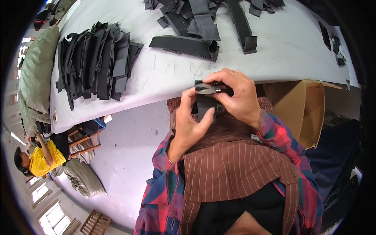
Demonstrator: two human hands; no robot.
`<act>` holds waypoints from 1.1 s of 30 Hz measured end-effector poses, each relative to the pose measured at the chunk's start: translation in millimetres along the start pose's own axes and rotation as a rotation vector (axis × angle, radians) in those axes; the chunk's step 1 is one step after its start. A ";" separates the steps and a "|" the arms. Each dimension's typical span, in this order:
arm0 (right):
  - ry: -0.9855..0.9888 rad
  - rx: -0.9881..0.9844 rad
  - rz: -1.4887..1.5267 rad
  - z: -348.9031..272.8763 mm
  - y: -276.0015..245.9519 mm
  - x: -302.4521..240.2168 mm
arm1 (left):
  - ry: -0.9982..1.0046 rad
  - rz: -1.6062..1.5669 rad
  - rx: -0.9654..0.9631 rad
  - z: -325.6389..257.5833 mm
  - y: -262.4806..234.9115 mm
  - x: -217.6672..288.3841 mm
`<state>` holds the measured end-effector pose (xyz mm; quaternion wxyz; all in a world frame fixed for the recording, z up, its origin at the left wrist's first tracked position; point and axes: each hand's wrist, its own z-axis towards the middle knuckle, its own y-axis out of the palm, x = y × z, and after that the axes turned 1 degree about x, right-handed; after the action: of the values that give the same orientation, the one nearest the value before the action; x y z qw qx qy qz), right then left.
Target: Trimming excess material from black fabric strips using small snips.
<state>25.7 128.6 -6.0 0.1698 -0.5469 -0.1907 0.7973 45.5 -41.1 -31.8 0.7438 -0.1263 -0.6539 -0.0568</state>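
Between my two hands, just off the table's front edge, is a dark grey fabric strip. My left hand pinches it from the left side, thumb and fingers closed on it. In my right hand sits a small pair of thread snips, its blades pointing left across the strip's upper end. The right fingers and thumb are wrapped round the snips. Whether the blades touch the cloth I cannot tell. The lower part of the strip hangs in front of my brown striped apron.
On the white table a row of folded dark strips stands at left. More loose strips lie at the far middle. A cardboard box is below the edge at right. A person in yellow is at far left beside sacks.
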 end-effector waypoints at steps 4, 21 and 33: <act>0.275 0.098 0.428 16.1 -5.4 1.5 | -0.110 -0.093 -0.035 -0.2 -6.2 7.9; 0.289 0.190 0.439 9.1 14.5 15.5 | -0.375 -0.410 -0.036 8.6 -8.0 9.8; 0.340 0.052 0.526 6.7 13.8 9.9 | -0.270 -0.164 -0.006 12.5 -22.6 8.7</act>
<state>15.2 120.5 -18.5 0.0011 -0.6983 0.0087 0.7158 29.1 -58.9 -19.3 0.6415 -0.0813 -0.7560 -0.1017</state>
